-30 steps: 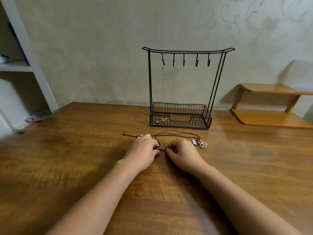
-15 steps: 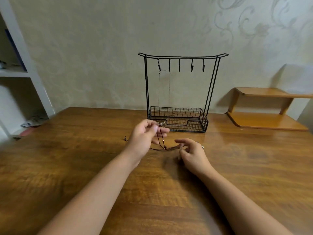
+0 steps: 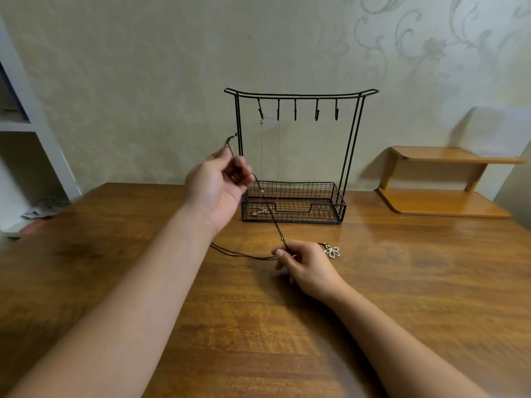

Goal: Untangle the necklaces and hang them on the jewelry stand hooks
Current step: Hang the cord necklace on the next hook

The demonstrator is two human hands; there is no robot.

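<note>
A black wire jewelry stand with several hooks and a mesh basket stands at the back of the table. A thin silver chain necklace hangs from its two left hooks, its pendant resting in the basket. My left hand is raised left of the stand, pinching one end of a dark brown cord necklace. The cord runs taut down to my right hand, which pinches it just above the table. A silver flower pendant lies on the wood to the right of that hand.
The wooden table spreads wide around my hands. A small two-tier wooden shelf sits at the back right. A white shelving unit stands off the table's left edge. A slack loop of cord trails left of my right hand.
My left hand has lifted the cord end from the table up beside the stand, pulling the cord taut. My right hand stays low, still pinching the cord.
</note>
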